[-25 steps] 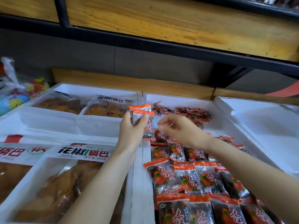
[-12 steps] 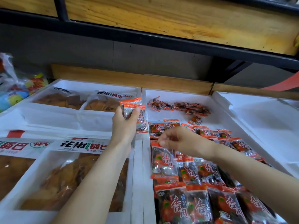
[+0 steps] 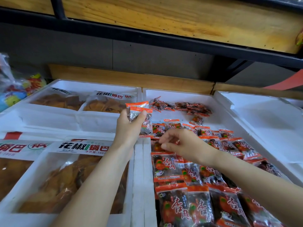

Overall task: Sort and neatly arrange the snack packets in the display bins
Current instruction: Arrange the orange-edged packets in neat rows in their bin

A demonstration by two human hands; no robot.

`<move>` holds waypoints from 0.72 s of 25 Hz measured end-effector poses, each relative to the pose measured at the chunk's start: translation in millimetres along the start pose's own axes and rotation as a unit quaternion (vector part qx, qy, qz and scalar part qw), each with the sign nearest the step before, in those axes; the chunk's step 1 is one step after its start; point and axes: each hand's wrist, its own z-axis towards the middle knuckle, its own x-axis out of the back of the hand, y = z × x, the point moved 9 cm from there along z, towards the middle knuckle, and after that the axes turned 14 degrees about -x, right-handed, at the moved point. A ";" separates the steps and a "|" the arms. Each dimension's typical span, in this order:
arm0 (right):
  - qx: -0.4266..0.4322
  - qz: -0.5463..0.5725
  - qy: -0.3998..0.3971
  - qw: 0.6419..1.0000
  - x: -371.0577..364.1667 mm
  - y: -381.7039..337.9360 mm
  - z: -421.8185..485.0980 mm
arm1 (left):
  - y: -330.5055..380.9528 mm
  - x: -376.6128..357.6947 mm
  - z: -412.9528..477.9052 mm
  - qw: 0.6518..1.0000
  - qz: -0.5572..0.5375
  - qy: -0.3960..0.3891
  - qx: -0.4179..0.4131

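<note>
- Sorting in progress: my left hand (image 3: 129, 128) grips a small stack of packets (image 3: 139, 112), orange-topped with clear bodies. The thumb is on one side and the fingers are wrapped round the other. The stack is raised over the seam between two display bins.
- My right hand (image 3: 185, 145) hangs over the rows of snack packets (image 3: 196, 185) in the middle bin (image 3: 178, 94). Its fingers are curled, with the tips at a packet near the bin's left wall. I cannot tell whether they pinch it or merely touch it.
- The rows overlap across the near part of this white foam bin. Each packet has an orange strip at the top and the red characters 杏肉 on dark fruit.
- A loose heap (image 3: 191, 108) of the same packets lies at the far end, apart from the rows, and one stray packet (image 3: 196, 120) lies between them.
- To the left, foam bins hold large bags (image 3: 65, 185) of brown crisps. The nearest label (image 3: 85, 146) reads 花椒锅巴, with a smaller line beginning 净含量: 388. A bag further back carries the same four characters.
- To the right sits another white foam bin (image 3: 262, 115).
- A colourful plastic bag (image 3: 16, 90) rests at the far left, and a wooden shelf board (image 3: 180, 18) on a black rail runs overhead.
</note>
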 end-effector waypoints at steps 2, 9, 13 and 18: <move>-0.007 0.053 0.081 0.995 21.4 -3.7 -1.6 | -0.8 -4.8 -3.2 1.000 -0.011 -0.014 0.008; -0.048 0.265 0.050 0.962 31.2 -16.0 9.5 | -0.5 -38.6 -19.1 0.985 0.005 -0.172 0.017; -0.052 0.330 0.070 0.940 41.5 -5.0 17.5 | -3.5 -38.9 -19.6 0.982 0.005 -0.185 0.026; -0.074 0.378 0.162 0.909 68.8 20.5 21.4 | -8.1 -20.6 -13.5 0.994 0.033 -0.092 0.040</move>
